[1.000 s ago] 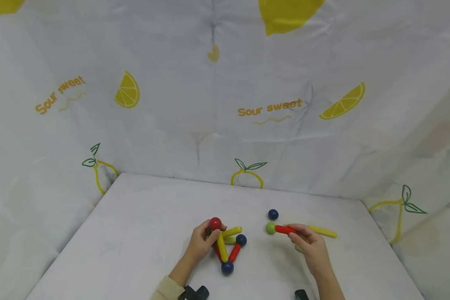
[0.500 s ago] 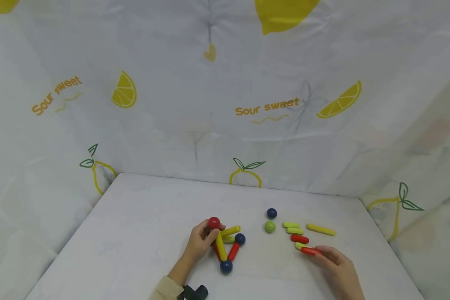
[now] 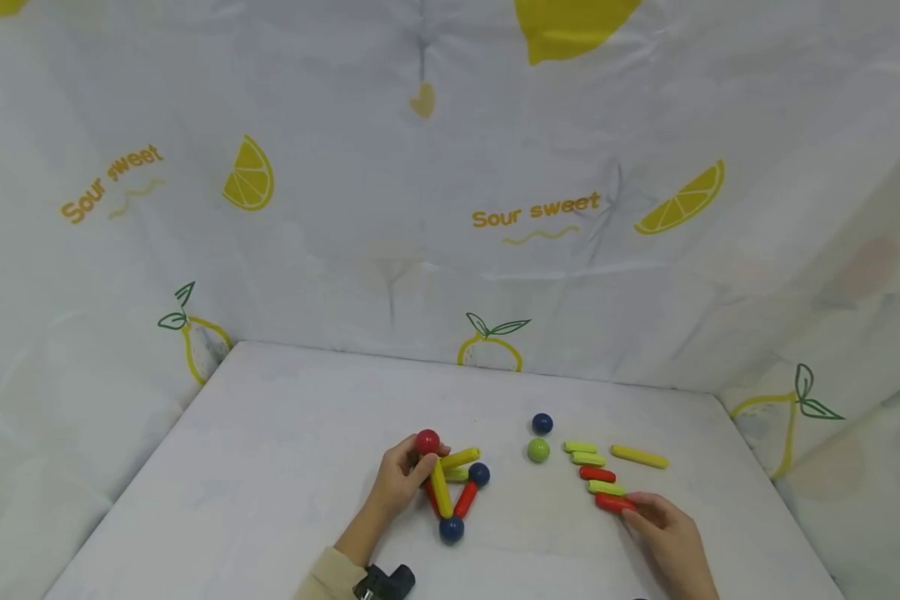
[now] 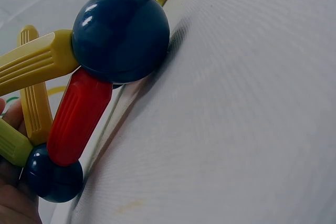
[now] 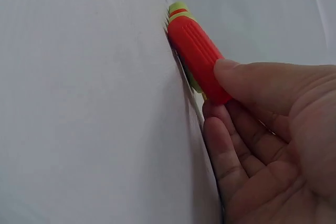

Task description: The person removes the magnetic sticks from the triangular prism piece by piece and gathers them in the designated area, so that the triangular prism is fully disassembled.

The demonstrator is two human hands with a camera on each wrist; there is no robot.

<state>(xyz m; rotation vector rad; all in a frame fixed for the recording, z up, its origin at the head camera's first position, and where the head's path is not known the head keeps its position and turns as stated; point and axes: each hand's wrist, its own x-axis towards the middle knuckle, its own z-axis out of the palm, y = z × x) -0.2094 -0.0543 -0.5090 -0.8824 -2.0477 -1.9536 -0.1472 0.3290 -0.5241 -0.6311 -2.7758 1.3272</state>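
Observation:
My left hand (image 3: pixel 397 483) holds a magnetic stick-and-ball frame near its red ball (image 3: pixel 427 442). Yellow sticks (image 3: pixel 441 487), red sticks (image 3: pixel 466 499) and a yellow-green stick join it to blue balls (image 3: pixel 452 530). In the left wrist view, a large blue ball (image 4: pixel 121 35) meets a yellow and a red stick (image 4: pixel 81 116). My right hand (image 3: pixel 671 537) pinches one end of a short red stick (image 3: pixel 612 502) between thumb and fingers, low over the table. That stick (image 5: pixel 194 51) lies alongside a yellow-green stick (image 3: pixel 606 488).
Beyond the right hand, more short sticks lie in a row, including a red one (image 3: pixel 597 474) and a yellow-green one (image 3: pixel 587 459). A longer yellow stick (image 3: pixel 639 457) lies behind. A loose green ball (image 3: pixel 538 450) and blue ball (image 3: pixel 542 423) sit between frame and row.
My right hand has moved from the green ball rightward and nearer, bringing the red stick away from that ball to the row's near end. The left hand stays on the frame.

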